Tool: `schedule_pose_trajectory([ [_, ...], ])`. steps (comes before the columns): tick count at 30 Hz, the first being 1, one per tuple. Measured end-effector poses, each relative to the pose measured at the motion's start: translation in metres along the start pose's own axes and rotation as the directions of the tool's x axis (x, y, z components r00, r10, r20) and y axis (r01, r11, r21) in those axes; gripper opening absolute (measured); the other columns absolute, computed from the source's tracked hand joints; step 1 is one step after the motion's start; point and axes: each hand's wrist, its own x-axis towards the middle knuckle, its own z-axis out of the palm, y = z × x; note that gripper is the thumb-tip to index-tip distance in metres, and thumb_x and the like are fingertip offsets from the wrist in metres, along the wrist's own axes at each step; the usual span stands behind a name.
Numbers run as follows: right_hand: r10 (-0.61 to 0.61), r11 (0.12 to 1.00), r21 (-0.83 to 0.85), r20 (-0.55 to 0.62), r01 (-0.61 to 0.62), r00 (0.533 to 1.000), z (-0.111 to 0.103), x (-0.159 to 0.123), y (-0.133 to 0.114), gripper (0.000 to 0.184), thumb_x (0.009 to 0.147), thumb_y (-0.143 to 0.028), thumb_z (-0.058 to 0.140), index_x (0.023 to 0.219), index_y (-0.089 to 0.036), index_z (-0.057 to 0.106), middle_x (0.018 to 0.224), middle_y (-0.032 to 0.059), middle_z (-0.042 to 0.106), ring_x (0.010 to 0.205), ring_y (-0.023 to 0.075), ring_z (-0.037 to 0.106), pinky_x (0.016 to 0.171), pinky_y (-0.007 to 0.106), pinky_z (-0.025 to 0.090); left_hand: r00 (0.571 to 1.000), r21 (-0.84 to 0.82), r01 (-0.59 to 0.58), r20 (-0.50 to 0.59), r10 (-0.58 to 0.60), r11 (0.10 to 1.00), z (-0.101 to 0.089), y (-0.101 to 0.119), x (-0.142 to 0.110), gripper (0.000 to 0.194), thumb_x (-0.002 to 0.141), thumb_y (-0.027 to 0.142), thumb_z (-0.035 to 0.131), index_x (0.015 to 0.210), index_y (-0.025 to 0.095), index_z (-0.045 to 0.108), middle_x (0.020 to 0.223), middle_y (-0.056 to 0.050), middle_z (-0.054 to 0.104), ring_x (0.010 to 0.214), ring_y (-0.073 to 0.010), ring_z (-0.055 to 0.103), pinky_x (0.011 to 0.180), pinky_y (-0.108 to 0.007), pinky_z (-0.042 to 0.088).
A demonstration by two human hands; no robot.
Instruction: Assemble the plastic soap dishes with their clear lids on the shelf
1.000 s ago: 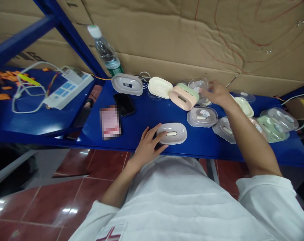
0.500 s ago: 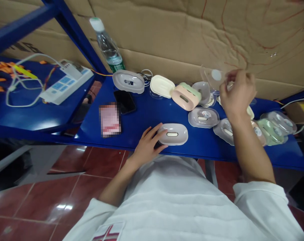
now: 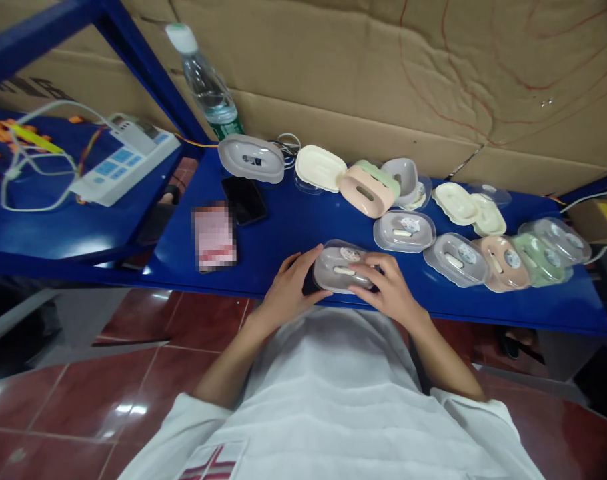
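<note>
Near the shelf's front edge lies a grey oval soap box (image 3: 328, 279) with a cream strip in its middle. A clear lid (image 3: 350, 254) with a round sticker covers it. My left hand (image 3: 294, 283) grips the left end between thumb and fingers. At the right end my right hand (image 3: 386, 288) has its fingers on the lid's edge and top, thumb at the front. Whether the lid sits fully down I cannot tell. Just behind is another lidded grey soap box (image 3: 404, 232).
To the right stand lidded boxes in grey (image 3: 456, 260), peach (image 3: 506, 263) and green (image 3: 541, 257). Along the back lie cream pieces (image 3: 321, 168), a peach part (image 3: 367, 192) and a water bottle (image 3: 208, 90). A phone (image 3: 244, 200) and power strip (image 3: 126, 170) are on the left.
My right hand has lifted a clear lid from the back of the shelf and brought it forward onto the grey soap box. My left hand has stayed at the box's left end.
</note>
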Motion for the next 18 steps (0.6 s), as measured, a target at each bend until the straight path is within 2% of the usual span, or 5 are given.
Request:
schedule_pose_trajectory([
  [3,-0.054,0.998,0.038,0.036,0.053,0.998,-0.002,-0.002,-0.004,0.024,0.106,-0.047,0.064,0.127,-0.043,0.075,0.123,0.0062,0.077,0.127,0.0322,0.072,0.117,0.049,0.058,0.999,0.003,-0.046,-0.021,0.046,0.999,0.000,-0.001,0.000,0.087,0.099,0.050,0.076,0.170,0.030,0.031,0.169,-0.013,0.050,0.155,-0.0333,0.051,0.128,-0.054,0.042],
  [6,-0.101,0.986,0.138,0.051,0.094,0.994,-0.004,-0.009,-0.003,0.025,0.109,-0.031,0.060,0.129,-0.039,0.073,0.134,0.0041,0.074,0.138,0.0295,0.067,0.130,0.055,0.045,0.996,0.000,-0.083,-0.028,0.083,0.997,-0.002,-0.001,0.001,0.079,0.100,0.045,0.075,0.167,0.030,0.036,0.169,-0.014,0.050,0.156,-0.0322,0.049,0.128,-0.052,0.042],
  [11,-0.147,0.973,0.190,0.065,0.133,0.987,-0.007,-0.017,0.001,0.034,0.109,-0.019,0.055,0.134,-0.033,0.072,0.141,0.0049,0.072,0.145,0.0239,0.061,0.131,0.061,0.039,0.999,-0.042,-0.038,-0.010,0.037,0.998,-0.004,-0.001,0.002,0.072,0.097,0.045,0.079,0.160,0.031,0.048,0.164,-0.013,0.054,0.153,-0.0329,0.052,0.127,-0.053,0.043],
  [15,-0.156,0.981,0.124,0.076,0.146,0.985,-0.004,-0.015,-0.004,0.041,0.109,-0.022,0.058,0.148,-0.032,0.065,0.149,0.0073,0.069,0.149,0.0253,0.057,0.133,0.060,0.036,1.000,-0.076,-0.016,-0.021,0.015,0.997,-0.004,0.000,0.002,0.075,0.094,0.044,0.082,0.160,0.031,0.047,0.162,-0.013,0.057,0.152,-0.0338,0.052,0.127,-0.056,0.043],
  [18,-0.143,0.988,0.074,0.107,0.135,0.984,-0.002,-0.009,-0.008,0.047,0.110,-0.026,0.057,0.157,-0.034,0.058,0.162,0.0079,0.060,0.153,0.0261,0.053,0.134,0.061,0.033,1.000,-0.091,-0.005,-0.019,0.004,0.996,-0.004,-0.001,0.002,0.077,0.093,0.045,0.083,0.160,0.032,0.047,0.161,-0.013,0.057,0.153,-0.0336,0.051,0.128,-0.056,0.043],
])
